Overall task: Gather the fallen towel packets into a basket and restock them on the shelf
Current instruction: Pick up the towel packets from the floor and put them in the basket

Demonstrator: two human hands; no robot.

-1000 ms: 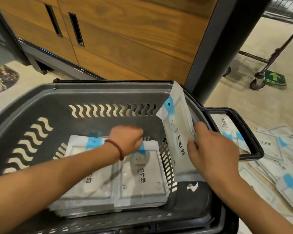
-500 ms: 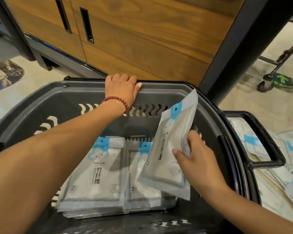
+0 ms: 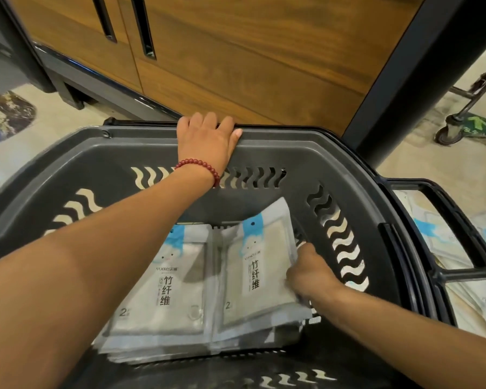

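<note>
Item: towel packet (image 3: 260,265), inside basket (image 3: 96,175), tilted atop right stack (image 3: 264,331), pinched at its edge by right grip (image 3: 309,273). Left grip (image 3: 208,138) clamped on far rim (image 3: 306,140). Risk: packet could be slid askew off the stack if released tilted.

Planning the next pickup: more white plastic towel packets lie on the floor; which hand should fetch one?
Likely the right hand: the white floor packets lie right of the grey plastic basket, on its side, and it holds a packet on the right stack. The left hand grips the far rim.
</note>
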